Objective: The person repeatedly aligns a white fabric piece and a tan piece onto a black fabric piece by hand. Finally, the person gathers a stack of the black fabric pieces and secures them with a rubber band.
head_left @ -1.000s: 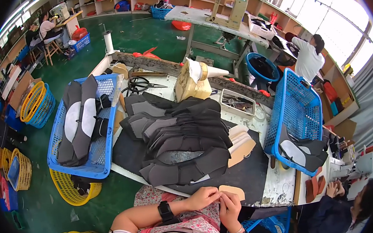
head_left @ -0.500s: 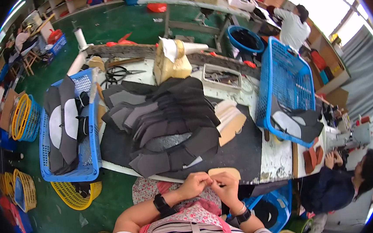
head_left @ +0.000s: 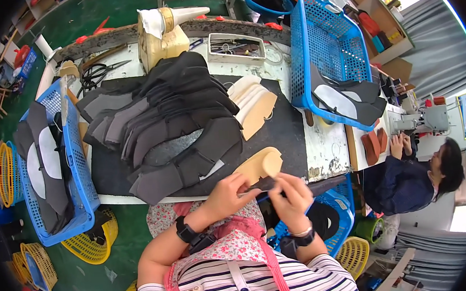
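A tan foam insole piece (head_left: 260, 165) lies at the near edge of a black mat (head_left: 289, 133). My left hand (head_left: 227, 194) grips its near end together with a dark strip (head_left: 265, 183). My right hand (head_left: 293, 194) pinches the same dark strip from the right, fingers closed. Both hands meet just over the table's front edge. A large fanned heap of black shoe upper pieces (head_left: 171, 123) covers the mat to the left. A stack of more tan insoles (head_left: 254, 103) lies beyond my hands.
A blue basket (head_left: 79, 174) with black and white pieces stands left, another blue basket (head_left: 329, 50) at the right. Scissors (head_left: 96, 74), a tan container (head_left: 161, 39) and a tool tray (head_left: 233, 44) line the far edge. Another person (head_left: 416, 175) sits right at a sewing machine (head_left: 425, 122).
The view has tilted down and closer to the table. My hands have stayed together at the front edge, still working on the tan insole.
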{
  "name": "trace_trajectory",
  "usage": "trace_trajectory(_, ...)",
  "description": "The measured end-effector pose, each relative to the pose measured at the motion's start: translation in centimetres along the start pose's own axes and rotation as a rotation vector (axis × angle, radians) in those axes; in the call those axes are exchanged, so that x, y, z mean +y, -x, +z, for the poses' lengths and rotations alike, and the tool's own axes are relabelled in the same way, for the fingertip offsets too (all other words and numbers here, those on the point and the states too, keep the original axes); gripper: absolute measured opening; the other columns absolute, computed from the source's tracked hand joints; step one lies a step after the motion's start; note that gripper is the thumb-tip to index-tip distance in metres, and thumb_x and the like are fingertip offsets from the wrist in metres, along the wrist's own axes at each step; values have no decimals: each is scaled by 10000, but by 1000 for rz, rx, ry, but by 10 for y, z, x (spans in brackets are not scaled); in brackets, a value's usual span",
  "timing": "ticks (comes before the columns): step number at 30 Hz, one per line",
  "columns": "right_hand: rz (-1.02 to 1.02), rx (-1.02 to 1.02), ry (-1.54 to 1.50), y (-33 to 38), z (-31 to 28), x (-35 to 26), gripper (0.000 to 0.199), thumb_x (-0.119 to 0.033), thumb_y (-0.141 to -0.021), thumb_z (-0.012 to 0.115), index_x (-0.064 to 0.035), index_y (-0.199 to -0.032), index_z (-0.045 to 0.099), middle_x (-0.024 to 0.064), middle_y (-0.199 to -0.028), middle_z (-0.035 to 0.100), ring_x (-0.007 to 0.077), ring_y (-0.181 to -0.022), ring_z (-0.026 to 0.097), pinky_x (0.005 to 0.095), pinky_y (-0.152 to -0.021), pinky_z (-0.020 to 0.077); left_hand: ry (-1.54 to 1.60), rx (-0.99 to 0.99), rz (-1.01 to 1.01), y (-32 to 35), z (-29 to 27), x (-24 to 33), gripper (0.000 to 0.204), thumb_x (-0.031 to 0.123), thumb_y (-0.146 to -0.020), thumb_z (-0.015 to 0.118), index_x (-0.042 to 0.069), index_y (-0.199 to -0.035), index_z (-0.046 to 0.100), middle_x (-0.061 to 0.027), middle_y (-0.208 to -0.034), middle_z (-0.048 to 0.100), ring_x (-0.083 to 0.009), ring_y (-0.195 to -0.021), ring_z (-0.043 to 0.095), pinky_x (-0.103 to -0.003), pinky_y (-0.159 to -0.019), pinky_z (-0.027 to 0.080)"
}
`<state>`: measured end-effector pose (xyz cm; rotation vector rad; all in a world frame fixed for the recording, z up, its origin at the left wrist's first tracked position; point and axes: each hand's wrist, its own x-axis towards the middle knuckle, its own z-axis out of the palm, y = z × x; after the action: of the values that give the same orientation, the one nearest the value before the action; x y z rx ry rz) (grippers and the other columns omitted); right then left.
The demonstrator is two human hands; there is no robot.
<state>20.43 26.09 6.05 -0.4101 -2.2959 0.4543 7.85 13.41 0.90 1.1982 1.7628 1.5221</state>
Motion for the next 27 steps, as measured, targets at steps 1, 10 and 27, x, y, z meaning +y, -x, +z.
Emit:
trace_trajectory(1,65,-40,-104,10,13,0,172,71,-688,687,37,-857,683,131,-874,682,241,-731,667,309,-664,547,3,5,-8,-1,5,0,221,195,-897,638,-12,-844,581,-109,-731,557,-184,-588,549,-307,-544,439)
trace_trajectory(10,530,-343,-476,25,33,10,120,52,-777,629,13,-856,710,97,-882,690,146,-785,660,253,-713,532,193,16,-121,-4,22,-32,268,213,-859,690,-24,-823,569,-118,-773,558,-210,-704,578,-302,-616,464)
trace_trajectory(27,168,-186,-231,8,13,-9,179,96,-665,666,34,-833,657,123,-897,656,262,-807,620,318,-700,501,448,-105,-247,0,14,-7,153,144,-886,637,1,-898,583,-73,-853,565,-169,-816,573,-267,-728,471)
